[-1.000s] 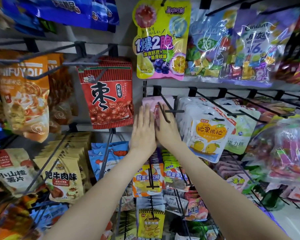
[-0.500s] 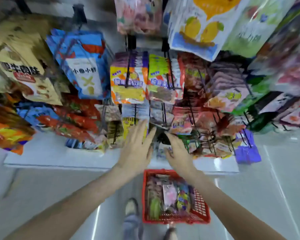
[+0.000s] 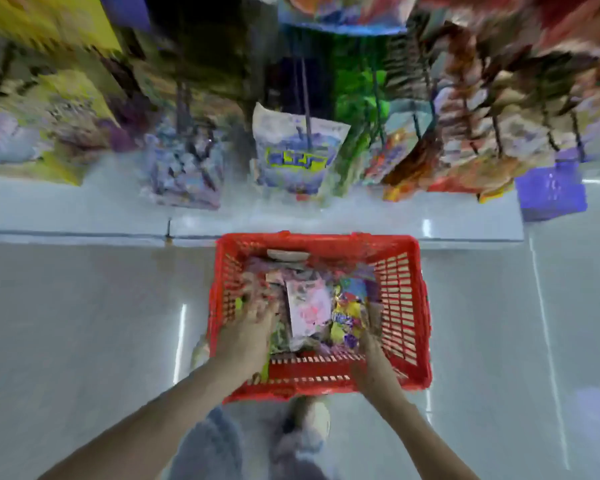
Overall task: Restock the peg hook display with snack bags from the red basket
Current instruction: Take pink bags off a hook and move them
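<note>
The red basket (image 3: 400, 299) stands on the floor below me, filled with several snack bags. A pink and white bag (image 3: 307, 308) lies on top in the middle, and a yellow and purple bag (image 3: 349, 318) is beside it. My left hand (image 3: 246, 336) reaches into the basket's left side, fingers spread down onto the bags. My right hand (image 3: 373, 362) hangs over the basket's near right part, close to the yellow bag. Motion blur hides whether either hand grips anything. The peg hook display (image 3: 305, 109) with hanging bags fills the top of the view.
A white base ledge (image 3: 84, 209) runs under the display, right behind the basket. A purple basket (image 3: 551, 190) sits at the ledge's right end. My shoes (image 3: 312, 415) and trouser legs are just in front of the red basket, on a glossy grey floor.
My view has dropped from the upper pegs down to the floor. Both hands left the pink bags on the hook and came down into the red basket.
</note>
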A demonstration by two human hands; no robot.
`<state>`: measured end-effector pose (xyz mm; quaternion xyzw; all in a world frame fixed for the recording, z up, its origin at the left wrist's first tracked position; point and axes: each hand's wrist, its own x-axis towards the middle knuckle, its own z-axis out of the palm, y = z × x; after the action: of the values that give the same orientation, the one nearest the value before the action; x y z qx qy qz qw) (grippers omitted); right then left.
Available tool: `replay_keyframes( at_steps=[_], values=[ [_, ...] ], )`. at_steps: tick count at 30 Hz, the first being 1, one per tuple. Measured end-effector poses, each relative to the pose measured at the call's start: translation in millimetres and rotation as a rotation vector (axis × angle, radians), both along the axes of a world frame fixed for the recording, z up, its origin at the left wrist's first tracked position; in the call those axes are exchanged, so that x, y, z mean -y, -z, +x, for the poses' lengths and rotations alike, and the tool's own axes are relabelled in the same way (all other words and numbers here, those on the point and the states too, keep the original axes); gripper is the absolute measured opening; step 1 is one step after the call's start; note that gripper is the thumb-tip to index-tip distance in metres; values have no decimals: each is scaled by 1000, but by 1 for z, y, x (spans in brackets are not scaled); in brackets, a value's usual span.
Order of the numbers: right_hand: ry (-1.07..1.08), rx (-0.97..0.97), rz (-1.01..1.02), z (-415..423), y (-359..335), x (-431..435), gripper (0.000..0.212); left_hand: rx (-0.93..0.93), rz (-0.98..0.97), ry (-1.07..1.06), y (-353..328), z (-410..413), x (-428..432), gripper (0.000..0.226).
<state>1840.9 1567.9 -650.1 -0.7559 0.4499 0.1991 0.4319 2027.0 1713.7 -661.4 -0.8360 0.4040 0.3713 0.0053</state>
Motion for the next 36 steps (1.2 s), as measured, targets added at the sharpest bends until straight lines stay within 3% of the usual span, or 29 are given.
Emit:
replay_keyframes(
  at_steps=[5, 8, 9, 12, 13, 15, 17, 19, 23, 26, 31, 36],
  values=[
    [129, 49, 74, 30, 131, 3, 89, 417, -208, 238, 108, 11, 33, 71],
    [330, 167, 169, 56, 188, 11, 105, 489, -79, 406, 153, 21, 54, 67],
    [366, 175, 199, 60, 201, 12, 99, 472, 18, 450, 166, 22, 59, 64],
    [345, 145, 238, 59, 213, 11, 32, 512, 134, 573, 181, 22, 61, 45],
    [359, 154, 255, 56, 210, 9, 21, 511, 125, 596, 177, 23, 58, 42],
    [507, 208, 323, 44, 188, 9, 18, 491, 73, 575, 159, 25, 53, 41],
    [690, 277, 404, 29, 151, 13, 23, 459, -79, 429, 124, 28, 43, 34],
    [840, 351, 528, 15, 100, 18, 34, 308, -290, 107, 73, 32, 33, 24],
    [908, 574, 783, 6, -27, 24, 42, -111, -497, -508, -55, 46, 10, 6],
    [833, 643, 927, 22, -132, 15, 53, -583, -561, -926, -171, 49, -2, 13],
    [691, 783, 1026, 75, -301, -9, 67, -933, -648, -1121, -350, 39, -29, 31],
    [492, 899, 842, 108, -444, -7, 40, -1121, -664, -1026, -509, 68, -64, 33]
  ],
)
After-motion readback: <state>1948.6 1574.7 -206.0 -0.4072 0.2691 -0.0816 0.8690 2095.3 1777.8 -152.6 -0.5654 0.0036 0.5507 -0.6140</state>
